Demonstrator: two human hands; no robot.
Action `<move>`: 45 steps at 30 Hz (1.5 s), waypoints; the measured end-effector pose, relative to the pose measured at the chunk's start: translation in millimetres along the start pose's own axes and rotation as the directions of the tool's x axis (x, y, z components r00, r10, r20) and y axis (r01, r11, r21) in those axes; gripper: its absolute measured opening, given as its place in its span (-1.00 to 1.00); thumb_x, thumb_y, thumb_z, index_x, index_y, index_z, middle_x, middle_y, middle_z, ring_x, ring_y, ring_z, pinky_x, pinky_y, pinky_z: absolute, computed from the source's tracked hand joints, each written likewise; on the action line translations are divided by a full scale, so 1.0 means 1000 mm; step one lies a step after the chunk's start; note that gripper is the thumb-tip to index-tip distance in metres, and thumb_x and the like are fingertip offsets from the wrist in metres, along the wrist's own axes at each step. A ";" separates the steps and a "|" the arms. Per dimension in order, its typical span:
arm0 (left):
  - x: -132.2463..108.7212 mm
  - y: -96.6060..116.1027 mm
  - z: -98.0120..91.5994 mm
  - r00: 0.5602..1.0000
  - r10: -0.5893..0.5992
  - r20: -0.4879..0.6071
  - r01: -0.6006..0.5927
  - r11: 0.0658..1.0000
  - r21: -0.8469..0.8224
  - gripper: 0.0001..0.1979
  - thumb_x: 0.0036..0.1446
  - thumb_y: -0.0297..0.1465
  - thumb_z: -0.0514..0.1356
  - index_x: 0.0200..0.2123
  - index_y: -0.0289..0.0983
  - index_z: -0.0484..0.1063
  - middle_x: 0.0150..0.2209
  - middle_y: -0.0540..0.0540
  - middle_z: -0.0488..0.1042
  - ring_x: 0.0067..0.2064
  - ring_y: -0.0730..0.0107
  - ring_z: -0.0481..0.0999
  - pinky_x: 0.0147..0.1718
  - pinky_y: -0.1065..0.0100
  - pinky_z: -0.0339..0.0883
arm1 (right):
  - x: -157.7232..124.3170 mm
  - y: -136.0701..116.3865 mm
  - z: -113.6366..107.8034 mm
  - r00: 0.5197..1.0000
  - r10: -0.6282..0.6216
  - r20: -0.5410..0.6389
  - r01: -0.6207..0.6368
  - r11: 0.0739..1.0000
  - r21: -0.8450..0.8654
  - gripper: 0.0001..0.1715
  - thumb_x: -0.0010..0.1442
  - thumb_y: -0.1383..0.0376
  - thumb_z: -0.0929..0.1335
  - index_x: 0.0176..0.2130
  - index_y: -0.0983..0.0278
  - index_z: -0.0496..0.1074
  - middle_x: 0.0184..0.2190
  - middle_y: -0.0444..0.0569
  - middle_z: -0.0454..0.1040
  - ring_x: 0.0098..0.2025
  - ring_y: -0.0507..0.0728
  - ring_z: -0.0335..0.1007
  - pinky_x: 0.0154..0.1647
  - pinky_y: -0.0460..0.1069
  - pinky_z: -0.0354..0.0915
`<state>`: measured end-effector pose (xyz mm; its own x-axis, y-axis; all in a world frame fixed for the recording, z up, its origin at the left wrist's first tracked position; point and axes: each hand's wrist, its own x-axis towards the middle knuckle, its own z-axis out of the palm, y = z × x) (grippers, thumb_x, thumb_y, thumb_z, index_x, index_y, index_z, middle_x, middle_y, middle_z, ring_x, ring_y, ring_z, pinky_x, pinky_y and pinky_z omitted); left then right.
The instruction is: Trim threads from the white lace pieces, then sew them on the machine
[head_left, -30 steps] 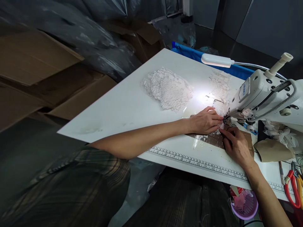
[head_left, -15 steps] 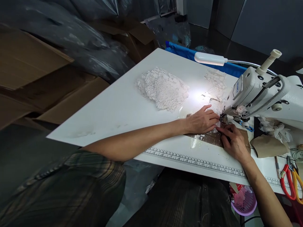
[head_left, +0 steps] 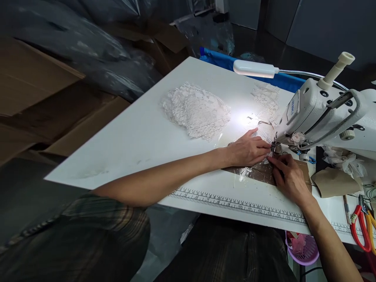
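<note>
A white sewing machine [head_left: 313,107] stands at the right of the table, its needle area [head_left: 274,147] just past my fingertips. My left hand [head_left: 247,151] lies flat over a piece of white lace [head_left: 264,134], fingers extended toward the presser foot. Close to the foot, my right hand [head_left: 290,177] pinches the near edge of that lace between thumb and forefinger; the exact grip is partly hidden. Under both hands is a brown, tape-covered plate [head_left: 260,175]. A pile of white lace pieces [head_left: 199,110] rests left of the machine, and more lace [head_left: 266,97] lies behind it.
A lamp [head_left: 255,69] lights the white table [head_left: 126,152], which has a ruler strip [head_left: 235,204] along its front edge. Red-handled cutters [head_left: 360,227] lie at the right. A purple basket [head_left: 307,252] hangs below. Cardboard boxes [head_left: 35,74] stand at left.
The view has shifted slightly, so the table and lace pile appear a little farther left. Both hands keep nearly the same place beside the presser foot.
</note>
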<state>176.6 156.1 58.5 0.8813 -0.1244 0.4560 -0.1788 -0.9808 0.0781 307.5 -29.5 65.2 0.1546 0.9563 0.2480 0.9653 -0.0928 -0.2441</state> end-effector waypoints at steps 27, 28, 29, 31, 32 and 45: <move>0.006 0.012 0.014 0.982 -0.186 -0.037 0.190 0.963 0.189 -0.71 0.40 -0.35 0.01 -0.05 -0.22 0.53 -0.02 -0.10 0.57 -0.12 0.32 0.51 0.06 0.08 0.27 | -0.001 0.014 0.001 0.952 0.211 -0.223 -0.174 0.969 0.176 -0.61 0.27 0.25 0.23 -0.02 0.27 0.52 -0.25 0.10 0.46 -0.32 0.14 0.43 -0.27 0.06 0.43; 0.006 0.012 0.013 0.982 -0.184 -0.042 0.189 0.964 0.189 -0.71 0.40 -0.36 0.01 -0.06 -0.23 0.53 -0.02 -0.11 0.57 -0.12 0.33 0.50 0.06 0.08 0.27 | -0.002 0.016 0.001 0.941 0.230 -0.247 -0.187 0.965 0.186 -0.63 0.26 0.24 0.23 -0.06 0.28 0.53 -0.26 0.10 0.46 -0.32 0.14 0.43 -0.26 0.06 0.43; 0.006 0.012 0.013 0.982 -0.182 -0.052 0.189 0.963 0.191 -0.71 0.39 -0.37 0.01 -0.07 -0.24 0.53 -0.03 -0.12 0.56 -0.12 0.33 0.50 0.05 0.09 0.27 | -0.003 0.017 0.002 0.935 0.233 -0.267 -0.186 0.964 0.189 -0.64 0.26 0.24 0.24 -0.09 0.29 0.53 -0.26 0.10 0.47 -0.30 0.14 0.44 -0.24 0.06 0.42; 0.007 0.010 0.010 0.980 -0.177 -0.089 0.191 0.962 0.197 -0.73 0.38 -0.38 0.02 -0.09 -0.28 0.52 -0.02 -0.17 0.55 -0.12 0.32 0.50 0.00 0.11 0.29 | -0.004 0.018 0.003 0.935 0.217 -0.280 -0.170 0.968 0.184 -0.65 0.26 0.24 0.24 -0.10 0.29 0.53 -0.24 0.11 0.48 -0.27 0.15 0.44 -0.20 0.08 0.41; 0.007 0.009 0.007 0.979 -0.171 -0.111 0.190 0.962 0.197 -0.73 0.38 -0.39 0.02 -0.10 -0.29 0.52 -0.02 -0.19 0.55 -0.13 0.31 0.50 -0.03 0.12 0.30 | -0.004 0.019 0.003 0.938 0.211 -0.276 -0.166 0.970 0.178 -0.64 0.26 0.25 0.24 -0.09 0.29 0.53 -0.23 0.11 0.48 -0.26 0.16 0.44 -0.19 0.09 0.41; 0.007 -0.008 -0.011 0.987 0.160 0.032 -0.160 0.987 -0.003 -0.77 0.34 -0.44 0.06 -0.18 -0.26 0.53 -0.12 -0.14 0.60 -0.19 0.38 0.53 -0.15 0.26 0.29 | -0.004 0.017 0.000 0.960 0.212 -0.183 -0.188 0.972 0.143 -0.62 0.27 0.26 0.22 -0.07 0.30 0.53 -0.16 0.15 0.49 -0.24 0.20 0.41 -0.19 0.11 0.39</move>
<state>179.3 164.4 70.5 0.8548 -0.2846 0.4340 -0.3190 -0.9477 0.0067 323.1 -34.6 60.4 0.3917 0.8478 0.3576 0.8790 -0.2299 -0.4178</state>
